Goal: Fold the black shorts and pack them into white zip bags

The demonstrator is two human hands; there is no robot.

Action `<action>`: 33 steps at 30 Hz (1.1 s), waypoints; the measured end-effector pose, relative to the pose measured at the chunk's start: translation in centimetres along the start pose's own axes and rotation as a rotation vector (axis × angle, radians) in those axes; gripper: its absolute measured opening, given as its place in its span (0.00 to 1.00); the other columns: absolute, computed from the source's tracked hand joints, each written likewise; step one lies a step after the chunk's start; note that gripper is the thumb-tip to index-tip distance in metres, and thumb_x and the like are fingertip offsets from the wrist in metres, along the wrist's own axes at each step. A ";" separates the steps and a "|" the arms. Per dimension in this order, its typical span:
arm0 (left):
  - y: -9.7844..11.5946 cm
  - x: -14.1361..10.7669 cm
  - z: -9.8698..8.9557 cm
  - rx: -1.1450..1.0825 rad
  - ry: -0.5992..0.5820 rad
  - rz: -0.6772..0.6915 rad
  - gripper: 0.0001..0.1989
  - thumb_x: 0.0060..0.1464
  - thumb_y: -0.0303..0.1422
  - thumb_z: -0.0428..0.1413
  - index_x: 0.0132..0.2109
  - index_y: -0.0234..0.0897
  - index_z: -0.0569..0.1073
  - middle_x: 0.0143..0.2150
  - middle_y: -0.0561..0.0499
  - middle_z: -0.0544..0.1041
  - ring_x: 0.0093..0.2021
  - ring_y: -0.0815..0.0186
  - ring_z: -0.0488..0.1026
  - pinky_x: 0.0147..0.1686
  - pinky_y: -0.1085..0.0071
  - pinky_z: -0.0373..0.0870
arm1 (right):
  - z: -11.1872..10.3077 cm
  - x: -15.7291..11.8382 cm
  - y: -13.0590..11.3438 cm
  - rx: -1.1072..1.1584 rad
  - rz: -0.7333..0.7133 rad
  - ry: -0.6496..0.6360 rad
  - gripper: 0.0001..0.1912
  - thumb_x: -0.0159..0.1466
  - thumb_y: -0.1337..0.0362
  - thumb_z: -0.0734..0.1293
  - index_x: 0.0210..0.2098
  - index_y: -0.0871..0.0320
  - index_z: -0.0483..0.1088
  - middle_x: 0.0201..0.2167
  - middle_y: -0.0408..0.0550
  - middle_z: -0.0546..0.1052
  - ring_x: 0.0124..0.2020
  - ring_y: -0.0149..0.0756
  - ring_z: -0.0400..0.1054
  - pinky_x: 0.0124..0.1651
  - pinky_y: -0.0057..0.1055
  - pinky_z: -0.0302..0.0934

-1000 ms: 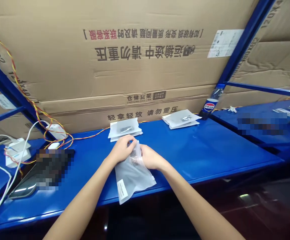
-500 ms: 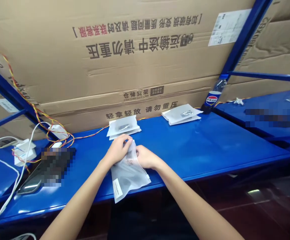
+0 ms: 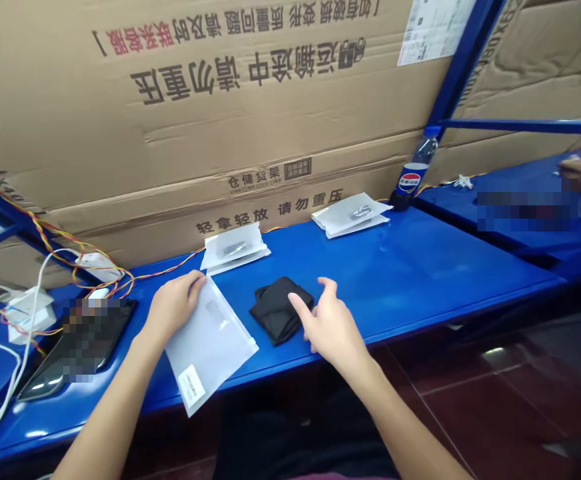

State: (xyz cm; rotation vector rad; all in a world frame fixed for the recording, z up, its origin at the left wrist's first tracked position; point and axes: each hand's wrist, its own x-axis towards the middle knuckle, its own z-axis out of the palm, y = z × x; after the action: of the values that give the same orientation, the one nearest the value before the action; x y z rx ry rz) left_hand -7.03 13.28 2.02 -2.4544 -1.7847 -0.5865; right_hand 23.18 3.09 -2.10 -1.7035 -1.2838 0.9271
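Now a black cloth (image 3: 280,310) is lying out on the worktop (image 3: 410,267) just right of the flat bag (image 3: 209,345), the left hand (image 3: 173,308) resting curled on the bag's edge, the right hand (image 3: 330,327) hovering wide open beside the cloth.

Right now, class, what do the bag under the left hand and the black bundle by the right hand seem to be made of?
The bag looks like frosted plastic film: matte, milky and translucent, with soft creases. The black bundle looks like folded fabric, matte with soft, slumping folds; the exact fibre cannot be told.
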 end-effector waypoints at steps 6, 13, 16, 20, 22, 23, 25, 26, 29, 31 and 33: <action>4.1 -1.3 0.2 0.025 0.139 0.168 0.16 0.70 0.40 0.48 0.47 0.39 0.79 0.48 0.41 0.84 0.51 0.49 0.80 0.53 0.55 0.75 | 0.6 -1.8 -0.2 -0.440 -0.730 0.109 0.38 0.58 0.48 0.81 0.61 0.59 0.71 0.54 0.63 0.80 0.58 0.64 0.74 0.57 0.57 0.70; 14.7 -6.7 2.4 -0.281 0.492 0.262 0.07 0.69 0.27 0.56 0.51 0.40 0.77 0.47 0.47 0.84 0.47 0.59 0.81 0.52 0.63 0.76 | 2.1 0.5 -0.2 -0.246 -0.699 0.149 0.07 0.65 0.69 0.72 0.43 0.54 0.79 0.43 0.52 0.83 0.46 0.50 0.77 0.50 0.46 0.72; 16.9 -7.3 4.3 -0.344 0.567 0.162 0.08 0.69 0.26 0.57 0.51 0.39 0.77 0.49 0.45 0.83 0.51 0.57 0.80 0.55 0.60 0.76 | 0.8 1.0 -0.3 0.076 -0.536 0.239 0.07 0.70 0.60 0.68 0.41 0.53 0.79 0.42 0.50 0.83 0.44 0.45 0.78 0.48 0.40 0.74; 17.3 -6.1 6.5 -0.282 0.447 0.136 0.09 0.70 0.31 0.56 0.54 0.39 0.76 0.53 0.42 0.82 0.54 0.53 0.80 0.54 0.56 0.78 | -1.7 2.1 0.8 0.196 -0.318 0.421 0.13 0.68 0.52 0.68 0.44 0.55 0.75 0.38 0.51 0.82 0.38 0.44 0.78 0.36 0.36 0.73; 16.7 -5.5 7.2 -0.217 0.281 0.197 0.12 0.70 0.32 0.55 0.57 0.39 0.76 0.55 0.42 0.82 0.54 0.51 0.80 0.52 0.54 0.79 | -3.1 2.8 2.2 0.087 -0.208 0.492 0.15 0.66 0.52 0.69 0.47 0.54 0.73 0.33 0.48 0.80 0.33 0.45 0.76 0.35 0.38 0.71; 16.3 -5.3 7.4 -0.192 0.203 0.225 0.13 0.70 0.32 0.55 0.59 0.39 0.75 0.56 0.42 0.82 0.55 0.51 0.80 0.52 0.54 0.80 | -3.7 3.2 2.9 -0.006 -0.173 0.514 0.16 0.65 0.53 0.69 0.48 0.54 0.72 0.30 0.47 0.79 0.32 0.46 0.75 0.36 0.41 0.71; 15.4 -5.3 7.7 -0.175 0.106 0.254 0.16 0.70 0.32 0.54 0.62 0.39 0.74 0.58 0.41 0.82 0.57 0.49 0.79 0.54 0.51 0.79 | -4.7 3.5 4.4 -0.217 -0.195 0.537 0.15 0.66 0.54 0.67 0.48 0.55 0.72 0.30 0.49 0.77 0.34 0.51 0.74 0.41 0.47 0.70; 15.0 -5.3 7.7 -0.181 0.084 0.259 0.16 0.71 0.33 0.53 0.62 0.39 0.74 0.59 0.41 0.81 0.59 0.49 0.79 0.56 0.50 0.79 | -5.0 3.5 4.9 -0.294 -0.254 0.554 0.14 0.67 0.54 0.66 0.47 0.56 0.73 0.32 0.53 0.77 0.38 0.53 0.74 0.44 0.50 0.70; 14.0 -5.5 7.6 -0.210 0.055 0.261 0.17 0.72 0.35 0.53 0.63 0.40 0.73 0.62 0.41 0.80 0.62 0.50 0.77 0.60 0.49 0.76 | -4.6 2.9 5.3 -0.346 -0.529 0.560 0.17 0.70 0.51 0.66 0.50 0.56 0.75 0.50 0.62 0.78 0.53 0.58 0.73 0.55 0.54 0.70; 13.6 -5.6 7.4 -0.226 0.037 0.251 0.17 0.72 0.37 0.53 0.63 0.40 0.73 0.63 0.41 0.78 0.64 0.50 0.75 0.63 0.49 0.75 | -3.5 2.4 4.8 -0.357 -0.666 0.455 0.22 0.69 0.48 0.69 0.55 0.55 0.74 0.55 0.61 0.78 0.57 0.57 0.72 0.59 0.54 0.69; 13.2 -5.6 7.1 -0.232 0.015 0.217 0.18 0.72 0.38 0.54 0.64 0.41 0.73 0.64 0.41 0.78 0.65 0.50 0.74 0.64 0.49 0.74 | -2.3 2.2 4.2 -0.401 -0.721 0.345 0.22 0.69 0.50 0.71 0.56 0.56 0.74 0.53 0.59 0.80 0.55 0.57 0.74 0.57 0.53 0.70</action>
State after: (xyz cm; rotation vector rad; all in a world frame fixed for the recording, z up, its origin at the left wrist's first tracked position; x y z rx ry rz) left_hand 5.62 5.64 -4.06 -2.7367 -1.4911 -0.8295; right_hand 27.36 4.13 -5.16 -1.4094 -1.7292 -0.0465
